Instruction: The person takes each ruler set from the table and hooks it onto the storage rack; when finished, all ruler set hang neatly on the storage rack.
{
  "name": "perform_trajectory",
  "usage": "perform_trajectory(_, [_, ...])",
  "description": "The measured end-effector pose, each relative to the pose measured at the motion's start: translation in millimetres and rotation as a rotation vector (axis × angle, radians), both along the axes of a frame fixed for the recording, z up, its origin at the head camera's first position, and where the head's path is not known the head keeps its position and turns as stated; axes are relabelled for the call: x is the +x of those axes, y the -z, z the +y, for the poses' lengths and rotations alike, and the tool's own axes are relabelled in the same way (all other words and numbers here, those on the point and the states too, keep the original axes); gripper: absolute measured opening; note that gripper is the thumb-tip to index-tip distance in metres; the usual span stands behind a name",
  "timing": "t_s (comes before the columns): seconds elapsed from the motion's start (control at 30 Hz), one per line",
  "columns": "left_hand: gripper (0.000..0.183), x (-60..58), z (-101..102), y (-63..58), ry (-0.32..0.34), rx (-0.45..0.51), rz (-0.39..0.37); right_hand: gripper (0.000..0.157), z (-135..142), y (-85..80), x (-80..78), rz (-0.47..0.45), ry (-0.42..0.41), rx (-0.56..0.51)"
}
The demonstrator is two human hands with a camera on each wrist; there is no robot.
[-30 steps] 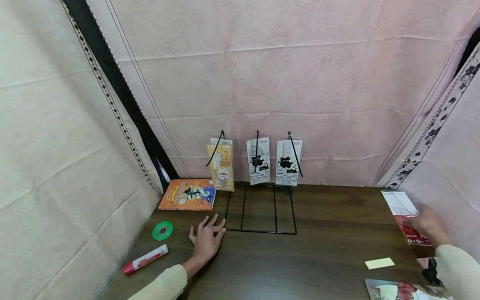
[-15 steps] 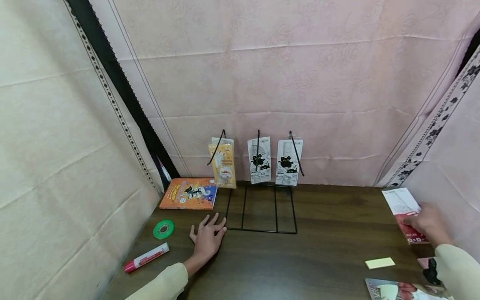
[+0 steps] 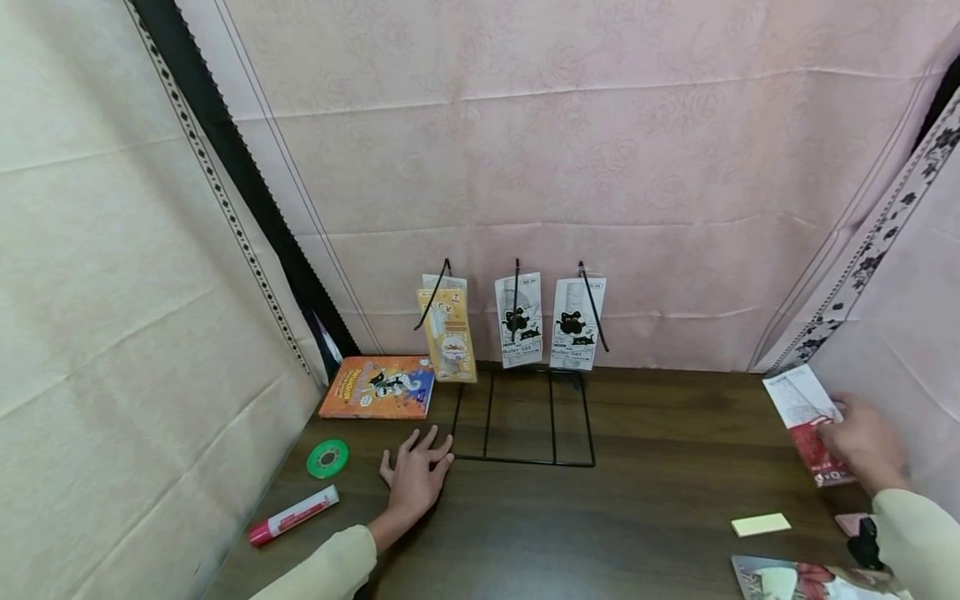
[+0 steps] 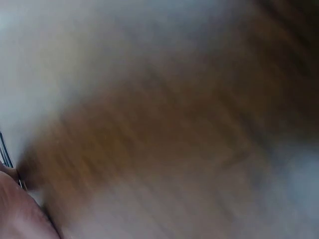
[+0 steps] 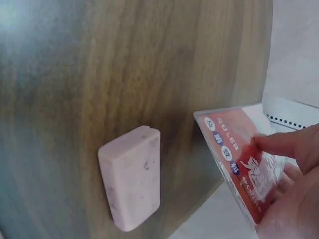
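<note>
My right hand (image 3: 864, 442) pinches a red and white ruler set packet (image 3: 813, 454) at the table's far right. In the right wrist view the packet (image 5: 232, 149) is tilted up off the wood, thumb on its printed face. Spread fingers of my left hand (image 3: 416, 483) rest at the near left corner of a black wire rack (image 3: 517, 461). Two white ruler set packets (image 3: 518, 321) (image 3: 576, 325) hang from its middle and right hooks; a yellow packet (image 3: 450, 337) hangs from the left one. The left wrist view is mostly blurred, with part of a hand (image 4: 20, 211) at its edge.
An orange book or box (image 3: 378, 387), a green disc (image 3: 327, 459) and a glue stick (image 3: 292, 516) lie on the left. Right: a pale yellow strip (image 3: 761, 524), a pink block (image 5: 132, 177) and a picture-covered item (image 3: 802, 579). Cloth walls (image 3: 600, 167) enclose the table.
My right hand has shifted slightly upward in the head view, and the red and white packet now tilts up more. The hanging yellow packet swings slightly. My left hand stays put.
</note>
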State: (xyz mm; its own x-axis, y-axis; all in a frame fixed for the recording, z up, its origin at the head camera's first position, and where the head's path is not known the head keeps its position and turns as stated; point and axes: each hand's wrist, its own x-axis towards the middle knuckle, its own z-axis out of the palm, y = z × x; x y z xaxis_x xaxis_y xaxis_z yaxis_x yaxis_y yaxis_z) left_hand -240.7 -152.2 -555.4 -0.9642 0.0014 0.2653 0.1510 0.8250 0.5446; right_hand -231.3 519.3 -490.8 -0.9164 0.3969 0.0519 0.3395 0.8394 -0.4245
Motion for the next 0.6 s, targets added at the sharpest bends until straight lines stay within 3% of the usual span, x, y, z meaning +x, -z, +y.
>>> perform_trajectory(0.23, [0.035, 3.3, 0, -3.1, 0.004, 0.021, 0.005, 0.069, -10, -5.3, 2.0, 0.028, -0.011, 0.004])
perform_trajectory(0.6, [0.035, 2.9, 0, -3.1, 0.002, 0.021, 0.008, 0.064, -25, -19.9, 14.8, 0.155, -0.077, 0.017])
